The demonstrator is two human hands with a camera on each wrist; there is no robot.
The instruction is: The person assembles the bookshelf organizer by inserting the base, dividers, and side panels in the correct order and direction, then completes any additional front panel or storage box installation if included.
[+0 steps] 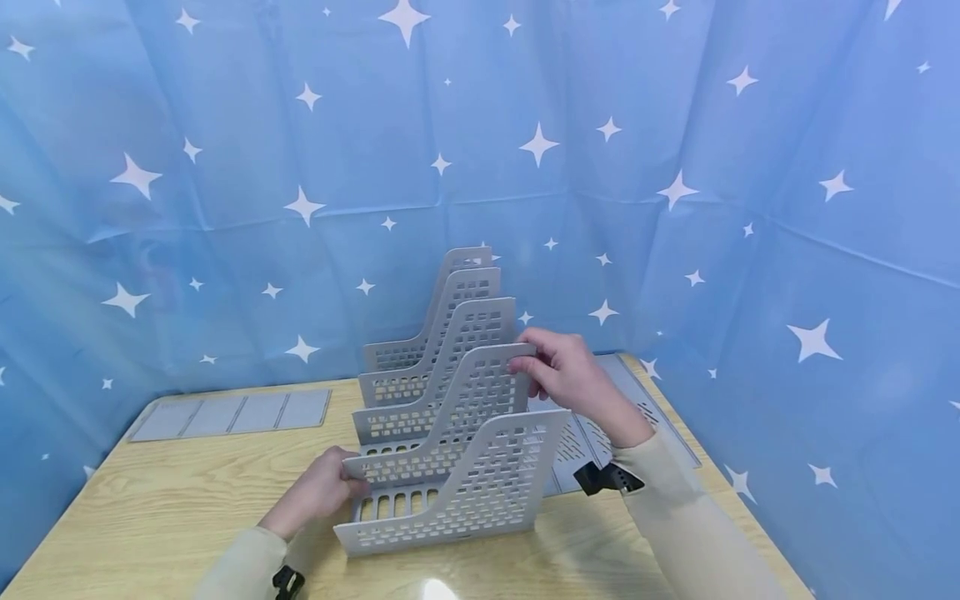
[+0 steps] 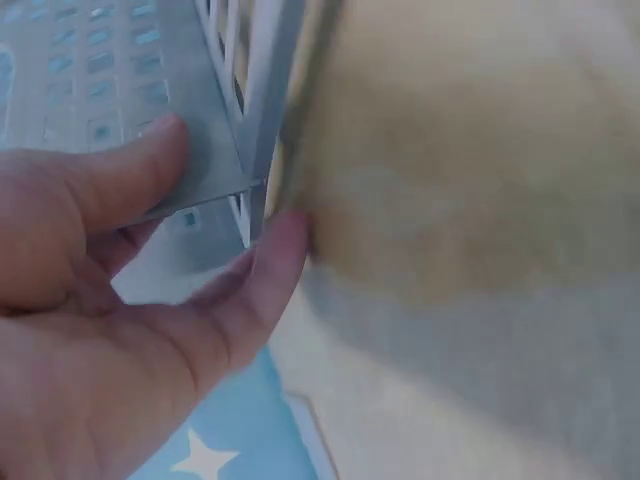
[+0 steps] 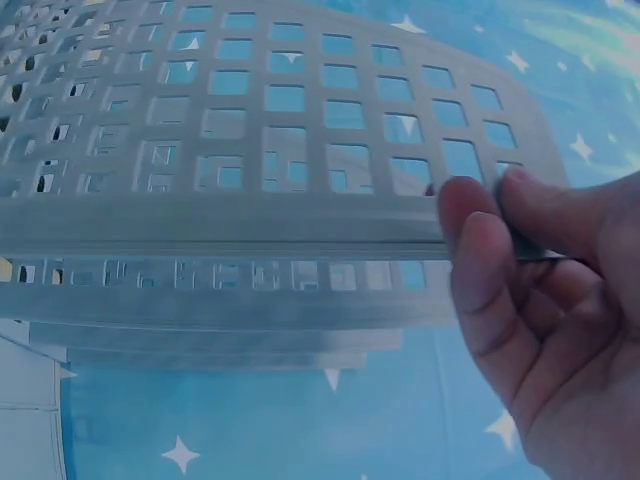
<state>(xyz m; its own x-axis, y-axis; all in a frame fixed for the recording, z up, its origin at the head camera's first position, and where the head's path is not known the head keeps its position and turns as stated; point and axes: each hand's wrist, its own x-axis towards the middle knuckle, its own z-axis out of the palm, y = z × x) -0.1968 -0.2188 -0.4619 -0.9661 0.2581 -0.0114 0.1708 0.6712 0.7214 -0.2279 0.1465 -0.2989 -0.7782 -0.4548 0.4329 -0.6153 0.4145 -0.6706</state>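
Fingers bent, the right hand (image 1: 564,373) pinches the tall end of a grey, perforated panel (image 1: 487,380); the left hand (image 1: 318,490) grips its low end. It is second nearest in a rack (image 1: 467,487) of five S-curved uprights on a wood-grained bench (image 1: 172,500), before a creased, starry curtain (image 1: 480,100).

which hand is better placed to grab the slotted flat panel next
Likely the right hand: it pinches the high end of the grey rack, close to the slotted flat panel. The left hand holds the low end, with the rack between it and that panel. Either must let go first.
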